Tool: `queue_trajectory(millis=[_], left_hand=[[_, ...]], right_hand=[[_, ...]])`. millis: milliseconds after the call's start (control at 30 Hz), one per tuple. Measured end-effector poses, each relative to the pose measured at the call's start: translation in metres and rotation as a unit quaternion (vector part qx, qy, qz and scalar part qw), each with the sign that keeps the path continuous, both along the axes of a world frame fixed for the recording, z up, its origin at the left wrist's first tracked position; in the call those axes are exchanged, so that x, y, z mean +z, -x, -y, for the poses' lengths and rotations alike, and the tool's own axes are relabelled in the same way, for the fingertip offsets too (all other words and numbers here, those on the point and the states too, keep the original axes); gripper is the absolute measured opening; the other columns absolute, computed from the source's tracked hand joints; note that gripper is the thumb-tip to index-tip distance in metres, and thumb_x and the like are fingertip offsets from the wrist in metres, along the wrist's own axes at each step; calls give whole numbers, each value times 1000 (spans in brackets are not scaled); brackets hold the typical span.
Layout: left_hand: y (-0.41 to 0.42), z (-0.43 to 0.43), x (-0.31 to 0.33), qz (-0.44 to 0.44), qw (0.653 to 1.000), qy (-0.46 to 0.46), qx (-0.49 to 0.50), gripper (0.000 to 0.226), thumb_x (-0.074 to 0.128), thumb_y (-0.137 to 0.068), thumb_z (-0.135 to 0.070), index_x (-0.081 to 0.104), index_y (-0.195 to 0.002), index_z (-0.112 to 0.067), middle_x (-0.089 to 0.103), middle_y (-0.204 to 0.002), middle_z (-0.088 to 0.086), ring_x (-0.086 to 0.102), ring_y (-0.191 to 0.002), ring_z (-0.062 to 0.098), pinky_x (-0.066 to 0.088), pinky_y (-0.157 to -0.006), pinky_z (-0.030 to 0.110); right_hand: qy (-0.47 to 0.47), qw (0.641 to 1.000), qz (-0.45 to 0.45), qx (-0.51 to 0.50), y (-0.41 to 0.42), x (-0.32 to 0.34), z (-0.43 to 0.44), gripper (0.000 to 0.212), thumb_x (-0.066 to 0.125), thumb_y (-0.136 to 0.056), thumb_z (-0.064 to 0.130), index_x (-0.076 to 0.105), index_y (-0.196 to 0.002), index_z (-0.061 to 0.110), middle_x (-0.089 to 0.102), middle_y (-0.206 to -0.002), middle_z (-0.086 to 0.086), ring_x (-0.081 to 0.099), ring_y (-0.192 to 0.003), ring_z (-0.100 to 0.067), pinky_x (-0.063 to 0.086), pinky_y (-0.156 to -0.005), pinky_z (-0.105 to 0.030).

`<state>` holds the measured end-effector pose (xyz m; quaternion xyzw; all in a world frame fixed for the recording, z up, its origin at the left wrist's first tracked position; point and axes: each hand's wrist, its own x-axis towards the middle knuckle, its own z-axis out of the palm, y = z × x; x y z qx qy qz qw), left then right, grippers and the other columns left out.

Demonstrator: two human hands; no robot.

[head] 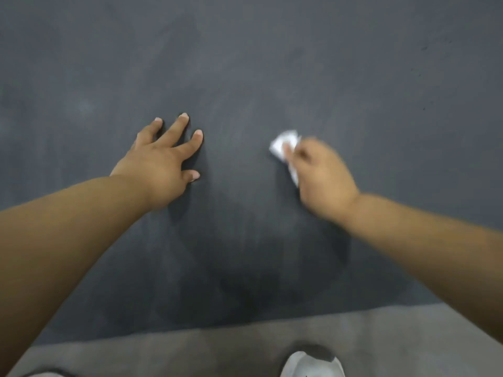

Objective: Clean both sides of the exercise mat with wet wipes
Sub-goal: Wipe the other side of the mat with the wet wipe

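Head view, left to right. Left hand [160, 161] flat on exercise mat [245, 63], fingers [178, 126] spread wide, tips pressing matte dark grey surface. Mat fills most of frame, faint dull smears, straight near edge. Right hand [321, 172] blurred, fingers curled, pinching crumpled white wet wipe [284, 145] against mat. Below edge: paler grey floor [190, 349], rounded white shoe toe [313, 365].

No readable text, labels or numbers: exercise mat [245, 63], wet wipe [283, 144], white shoe [311, 365] at 5 o'clock all unmarked.
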<state>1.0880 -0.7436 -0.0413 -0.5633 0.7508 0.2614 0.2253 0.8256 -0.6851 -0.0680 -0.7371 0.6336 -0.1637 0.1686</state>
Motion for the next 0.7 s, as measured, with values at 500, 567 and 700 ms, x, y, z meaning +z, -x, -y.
queue_trajectory(millis=[500, 567, 700], left_hand=[[46, -38, 5, -63, 997, 44, 1, 63, 44, -97, -40, 13, -151, -27, -8, -158, -2, -10, -145, 23, 6, -119, 40], [51, -40, 5, -58, 997, 41, 17, 63, 43, -96, -41, 14, -150, -28, -8, -158, -2, -11, -145, 23, 7, -118, 41], [50, -38, 6, -49, 998, 44, 10, 61, 43, -96, -41, 17, -150, -27, -4, -158, -1, -7, -145, 24, 15, -117, 44]], right_hand=[[78, 982, -137, 100, 70, -8, 21, 31, 38, -97, 38, 60, -91, 16, 55, -86, -13, 52, -78, -29, 29, -63, -29], [-7, 981, -153, -122, 90, -5, 55, 12, 43, -95, 21, 55, -98, 21, 52, -107, -18, 51, -96, -28, 28, -72, -26], [-13, 973, -99, -209, 70, -2, 39, 10, 41, -96, 23, 49, -92, 17, 52, -102, -12, 50, -92, -22, 36, -79, -26]])
